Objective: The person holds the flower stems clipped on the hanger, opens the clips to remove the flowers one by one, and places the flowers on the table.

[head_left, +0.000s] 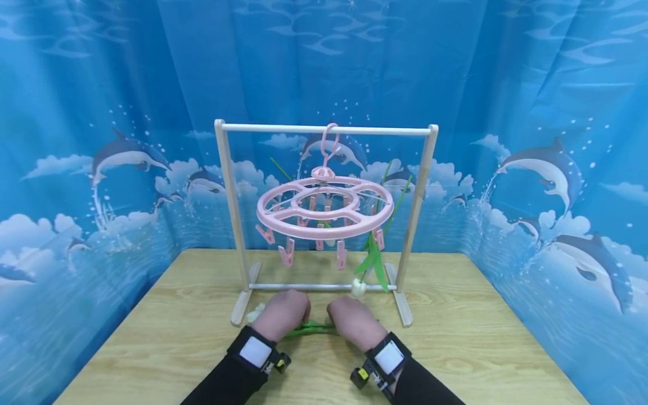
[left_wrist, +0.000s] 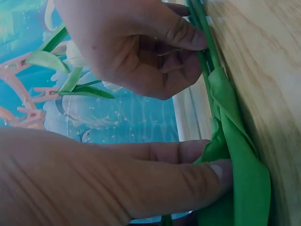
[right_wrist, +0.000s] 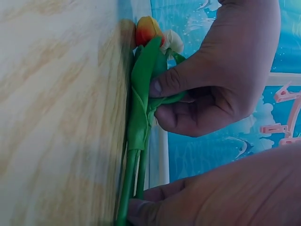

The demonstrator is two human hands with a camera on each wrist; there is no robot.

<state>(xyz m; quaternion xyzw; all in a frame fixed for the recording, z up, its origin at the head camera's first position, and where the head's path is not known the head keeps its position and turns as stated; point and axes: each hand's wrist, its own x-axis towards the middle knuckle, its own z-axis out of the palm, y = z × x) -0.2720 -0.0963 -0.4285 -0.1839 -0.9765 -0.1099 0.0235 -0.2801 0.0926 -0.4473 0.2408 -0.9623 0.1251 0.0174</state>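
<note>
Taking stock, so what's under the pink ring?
Clothespins hang under the pink ring, with a white flower and green leaves at the right. The ring's front partly hides something pale behind it; I can't tell what.

In head view, my left hand (head_left: 284, 313) hides orange-red bloom (right_wrist: 148, 32), part of white bloom (head_left: 255, 313); my right hand (head_left: 352, 321) covers part of stems (right_wrist: 126, 188). Stems run off right-wrist view's bottom edge; leaves (left_wrist: 250, 195) cut off below in left-wrist view. My sleeves (head_left: 228, 376) cropped. Pale bloom (head_left: 331, 243) behind pink ring (head_left: 324, 232) partly covered.
</note>
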